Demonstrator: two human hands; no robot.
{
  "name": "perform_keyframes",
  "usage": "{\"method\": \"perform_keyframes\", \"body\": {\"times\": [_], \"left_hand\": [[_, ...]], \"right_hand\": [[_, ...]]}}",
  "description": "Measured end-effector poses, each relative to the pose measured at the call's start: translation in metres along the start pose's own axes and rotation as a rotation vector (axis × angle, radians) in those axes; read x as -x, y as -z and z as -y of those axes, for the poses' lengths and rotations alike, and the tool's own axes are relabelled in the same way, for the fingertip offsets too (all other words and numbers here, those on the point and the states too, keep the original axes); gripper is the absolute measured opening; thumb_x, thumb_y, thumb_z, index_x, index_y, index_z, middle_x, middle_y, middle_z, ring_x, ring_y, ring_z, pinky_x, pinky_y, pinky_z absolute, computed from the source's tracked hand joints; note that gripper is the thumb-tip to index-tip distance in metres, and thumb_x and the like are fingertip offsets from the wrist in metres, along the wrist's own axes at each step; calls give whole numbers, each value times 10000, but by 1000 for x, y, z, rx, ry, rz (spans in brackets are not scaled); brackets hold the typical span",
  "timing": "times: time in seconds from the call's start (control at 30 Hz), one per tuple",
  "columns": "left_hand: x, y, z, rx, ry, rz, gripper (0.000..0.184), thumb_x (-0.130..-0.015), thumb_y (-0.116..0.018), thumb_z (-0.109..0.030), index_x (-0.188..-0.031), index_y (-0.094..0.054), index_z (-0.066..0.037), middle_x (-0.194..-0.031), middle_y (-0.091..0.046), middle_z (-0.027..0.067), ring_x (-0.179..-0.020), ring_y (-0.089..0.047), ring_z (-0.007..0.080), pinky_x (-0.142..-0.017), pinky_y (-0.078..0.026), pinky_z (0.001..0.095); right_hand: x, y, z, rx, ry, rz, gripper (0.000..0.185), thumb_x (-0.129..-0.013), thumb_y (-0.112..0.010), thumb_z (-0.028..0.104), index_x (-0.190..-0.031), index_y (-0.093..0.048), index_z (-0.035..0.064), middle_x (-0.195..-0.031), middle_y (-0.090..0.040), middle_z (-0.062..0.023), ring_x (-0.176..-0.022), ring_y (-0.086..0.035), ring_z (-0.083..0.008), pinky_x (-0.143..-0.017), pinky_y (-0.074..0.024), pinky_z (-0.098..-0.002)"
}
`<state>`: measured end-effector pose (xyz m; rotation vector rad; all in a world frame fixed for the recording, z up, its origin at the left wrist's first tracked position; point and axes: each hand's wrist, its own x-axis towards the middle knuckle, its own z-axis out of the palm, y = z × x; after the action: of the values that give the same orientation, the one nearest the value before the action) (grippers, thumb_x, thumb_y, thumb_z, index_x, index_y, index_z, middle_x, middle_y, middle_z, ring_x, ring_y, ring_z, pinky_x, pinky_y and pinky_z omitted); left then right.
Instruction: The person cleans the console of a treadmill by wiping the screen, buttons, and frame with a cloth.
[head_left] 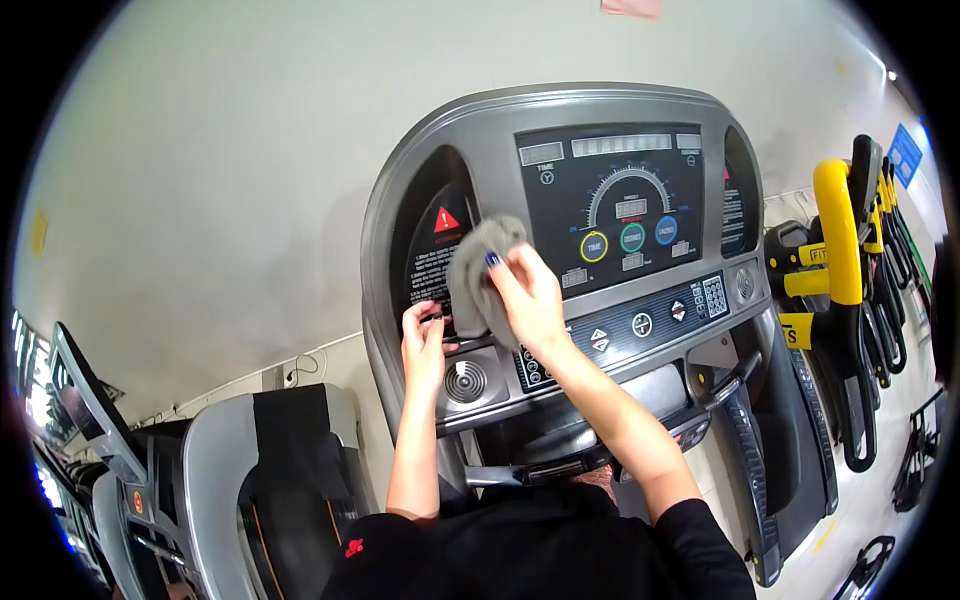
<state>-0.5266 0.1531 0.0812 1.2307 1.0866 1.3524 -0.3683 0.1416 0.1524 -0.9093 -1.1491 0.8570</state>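
Observation:
A grey cloth (474,283) is gripped by my right hand (530,300), its fingers bent over the fabric. The cloth lies against the left part of a treadmill console (485,150), between the dark side recess and the display panel (550,210). My left hand (422,345) is at the lower end of the left recess (425,235), just left of the cloth. Its fingers are apart and slightly curled, with nothing visible in them. Whether they touch the console I cannot tell. Below that hand is a round speaker grille (465,382).
A second treadmill (222,480) stands on the left, near a wall socket (290,376) with cables. Machines with yellow and black handles (838,235) line the right side. The console's handlebar (735,382) juts toward me. A pale wall (250,190) rises behind.

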Motion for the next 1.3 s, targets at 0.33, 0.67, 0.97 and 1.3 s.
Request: {"method": "perform_keyframes", "body": {"times": [0.33, 0.67, 0.97, 1.3], "left_hand": [[2, 1, 1, -100, -6, 84, 318, -900, -481, -70, -1211, -425, -31, -1115, -537, 96, -907, -596, 158, -626, -512, 240], [6, 0, 2, -240, 4, 104, 233, -837, -570, -79, -1042, -571, 31, -903, -644, 73, -817, -596, 105, -660, -488, 264], [0, -4, 1, -192, -28, 64, 147, -851, -573, -93, -950, -602, 13, -822, -630, 43, -705, -577, 103, -604, -488, 248], [19, -30, -44, -730, -729, 50, 623, -711, -587, -49, -1318, -447, -36, -1371, -409, 165, -1246, -397, 328, -1053, -304, 399]], "right_hand": [[-54, -50, -5, 627, 379, 122, 525, -768, -562, 100, -1263, -423, -8, -1201, -500, -255, -1166, -451, -413, -1001, -363, -438], [-3, -41, -40, 700, 59, 404, 291, -762, -570, 170, -991, -645, 9, -923, -632, -227, -913, -593, -371, -848, -459, -427], [24, -11, -51, 389, 115, 189, 239, -789, -561, 90, -992, -634, -13, -928, -631, -211, -874, -622, -359, -785, -495, -379], [48, -11, -65, 662, 347, 270, 199, -698, -609, 91, -872, -634, -1, -830, -645, -199, -844, -603, -374, -783, -480, -449]]}}
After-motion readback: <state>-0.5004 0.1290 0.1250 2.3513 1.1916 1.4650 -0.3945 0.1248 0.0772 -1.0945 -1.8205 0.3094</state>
